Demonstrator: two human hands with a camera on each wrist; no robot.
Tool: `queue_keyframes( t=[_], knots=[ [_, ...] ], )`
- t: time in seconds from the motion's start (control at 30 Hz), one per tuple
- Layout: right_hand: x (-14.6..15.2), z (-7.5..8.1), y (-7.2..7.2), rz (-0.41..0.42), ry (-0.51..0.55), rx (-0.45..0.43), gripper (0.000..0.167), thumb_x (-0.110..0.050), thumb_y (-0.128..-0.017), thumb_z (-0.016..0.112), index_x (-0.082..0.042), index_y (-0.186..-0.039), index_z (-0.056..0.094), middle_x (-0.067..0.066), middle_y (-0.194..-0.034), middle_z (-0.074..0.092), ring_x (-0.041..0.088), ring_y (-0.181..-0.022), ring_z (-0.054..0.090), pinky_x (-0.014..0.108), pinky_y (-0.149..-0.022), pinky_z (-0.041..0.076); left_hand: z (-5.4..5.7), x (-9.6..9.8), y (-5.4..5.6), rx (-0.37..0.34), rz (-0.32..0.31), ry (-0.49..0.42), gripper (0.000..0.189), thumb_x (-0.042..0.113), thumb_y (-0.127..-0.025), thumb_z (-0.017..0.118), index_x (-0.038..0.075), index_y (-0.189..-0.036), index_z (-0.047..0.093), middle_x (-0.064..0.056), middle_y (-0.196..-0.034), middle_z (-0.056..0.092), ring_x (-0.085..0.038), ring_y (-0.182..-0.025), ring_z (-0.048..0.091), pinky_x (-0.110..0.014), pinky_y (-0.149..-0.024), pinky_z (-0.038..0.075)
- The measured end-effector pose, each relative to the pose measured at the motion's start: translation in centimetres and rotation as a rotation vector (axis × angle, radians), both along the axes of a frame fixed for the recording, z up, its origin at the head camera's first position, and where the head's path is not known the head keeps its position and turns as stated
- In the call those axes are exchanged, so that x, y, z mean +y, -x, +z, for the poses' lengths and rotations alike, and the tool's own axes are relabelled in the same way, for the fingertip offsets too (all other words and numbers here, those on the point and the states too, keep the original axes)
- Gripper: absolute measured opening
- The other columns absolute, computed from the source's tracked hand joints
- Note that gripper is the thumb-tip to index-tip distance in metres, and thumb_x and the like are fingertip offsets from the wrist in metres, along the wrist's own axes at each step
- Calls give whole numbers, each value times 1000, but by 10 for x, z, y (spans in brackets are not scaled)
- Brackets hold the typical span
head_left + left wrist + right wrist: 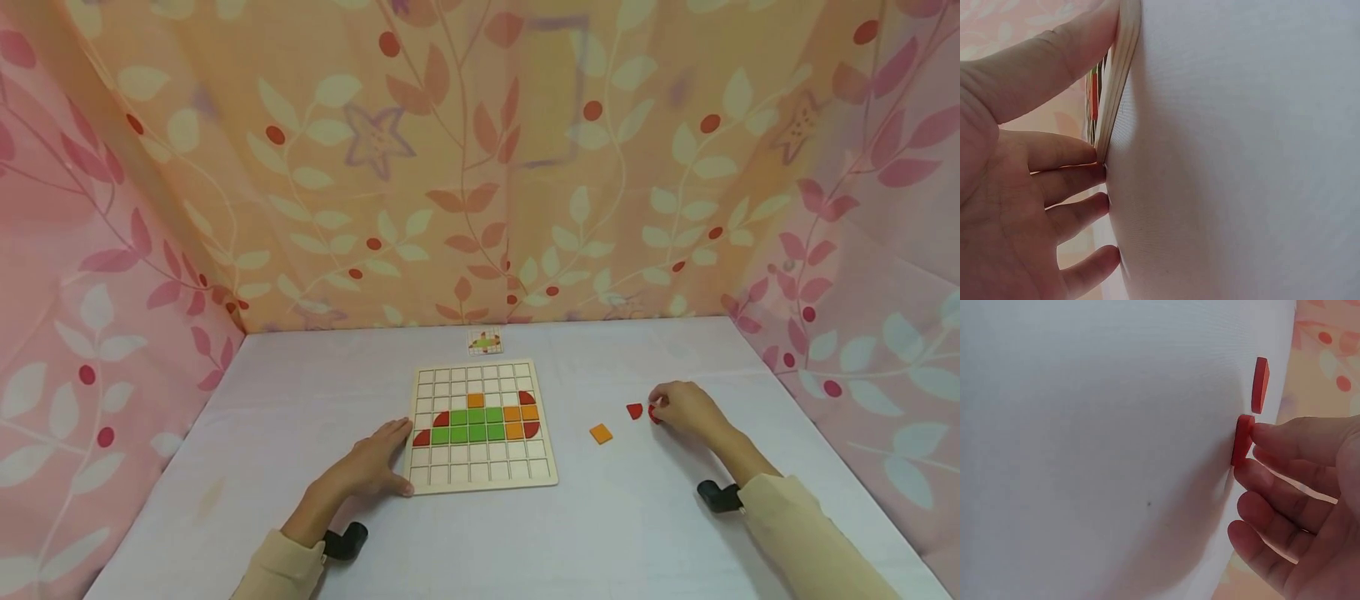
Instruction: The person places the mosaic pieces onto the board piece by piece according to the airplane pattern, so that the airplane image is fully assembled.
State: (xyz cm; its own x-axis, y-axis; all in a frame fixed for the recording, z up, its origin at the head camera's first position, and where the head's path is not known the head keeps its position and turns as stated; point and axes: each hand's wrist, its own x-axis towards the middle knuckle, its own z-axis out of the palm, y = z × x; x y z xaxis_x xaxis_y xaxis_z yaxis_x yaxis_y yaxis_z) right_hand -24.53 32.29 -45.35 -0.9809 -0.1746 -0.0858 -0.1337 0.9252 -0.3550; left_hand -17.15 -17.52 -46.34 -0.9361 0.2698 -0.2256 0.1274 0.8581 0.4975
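Observation:
A square wooden grid board [480,475] lies on the table, bearing green, orange and red pieces in its middle rows. My left hand [372,460] rests at the board's left side, fingers fairly straight, thumb at the near corner. In the left wrist view, the thumb and fingertips touch the board's edge [1124,69]. Off to the right, my right hand [686,410] pinches a red rounded piece [1243,440] at the table surface between thumb and fingers. Just beside it lies another red rounded piece [634,411]. A loose orange square [601,433] sits between board and hand.
Behind the board lies a small pattern card [485,341] with a coloured grid picture. Floral cloth [465,167] walls off the back and both sides of the white-covered table [300,375]. A black wrist device [347,542] is on each forearm.

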Motion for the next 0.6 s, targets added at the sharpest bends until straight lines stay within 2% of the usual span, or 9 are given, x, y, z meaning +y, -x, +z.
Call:
queue_keyframes(
  t=[0.1, 0.27, 0.37, 0.6],
  knots=[
    [1, -1, -1, 2, 4, 6, 17, -5, -83, 63, 2, -96, 70, 7, -78, 64, 20, -71, 54, 34, -65, 48, -1, 0, 0, -4, 2, 2, 101, 24, -66, 89, 1, -149, 36, -18, -158, 32, -40, -147, 24, -65, -114, 24],
    [2, -2, 0, 128, 3, 54, 19, 5, -81, 59, -1, -92, 74, 9, -89, 67, 28, -85, 61, 49, -81, 53, 0, 0, 0, -1, 7, 7, 102, 24, -65, 89, 1, -149, 36, -18, -158, 32, -40, -148, 24, -65, -115, 23],
    [3, -3, 0, 180, -6, 61, 18, 5, -79, 63, -1, -91, 75, 9, -93, 69, 31, -92, 62, 53, -87, 52, 1, 1, 0, 2, 6, 4, 101, 23, -65, 89, 1, -149, 36, -18, -158, 32, -40, -147, 24, -64, -115, 23],
    [6, -2, -2, 145, -28, 22, 17, -3, -77, 72, 1, -94, 75, 6, -85, 65, 21, -80, 57, 42, -75, 53, -1, 0, 0, 3, 2, 2, 101, 24, -65, 89, 1, -149, 36, -18, -157, 32, -39, -148, 24, -64, -115, 23]
  ],
)
